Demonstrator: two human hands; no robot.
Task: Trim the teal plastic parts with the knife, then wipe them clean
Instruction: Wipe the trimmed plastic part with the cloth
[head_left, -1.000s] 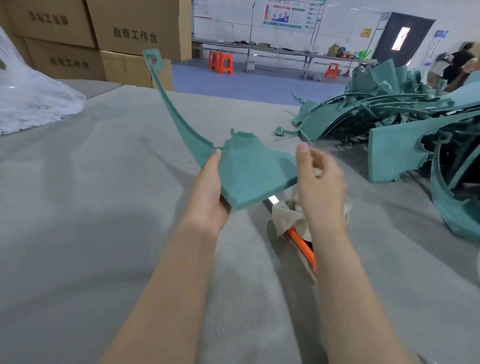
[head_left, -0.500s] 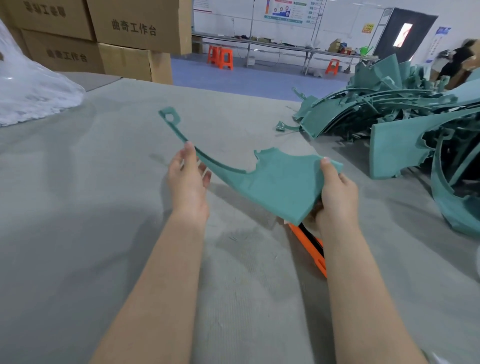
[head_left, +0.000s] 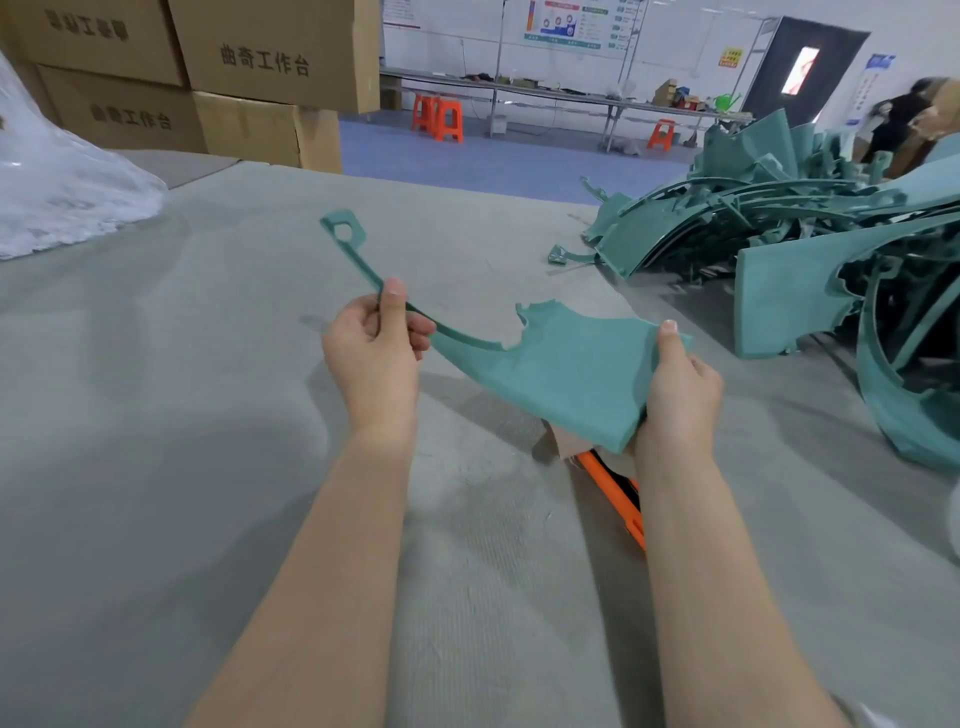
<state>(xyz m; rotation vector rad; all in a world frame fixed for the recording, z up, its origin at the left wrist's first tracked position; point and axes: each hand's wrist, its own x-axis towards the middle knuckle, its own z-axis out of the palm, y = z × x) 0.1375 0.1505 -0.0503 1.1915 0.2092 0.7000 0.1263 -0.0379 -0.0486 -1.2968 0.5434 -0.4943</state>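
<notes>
Teal plastic part (head_left: 566, 374) held above the grey felt table (head_left: 156, 441). Left hand (head_left: 374, 353) pinches its thin curved arm, thumb on top. Right hand (head_left: 680, 400) grips the broad end. Orange-handled knife (head_left: 613, 493) and cloth (head_left: 563, 441) lie beneath. Teal pile (head_left: 779, 244) right.

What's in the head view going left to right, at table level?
White plastic wrap → left hand → wide end of the teal part → right hand → pile of teal parts. The knife is left out because the part and right arm overlap it.
</notes>
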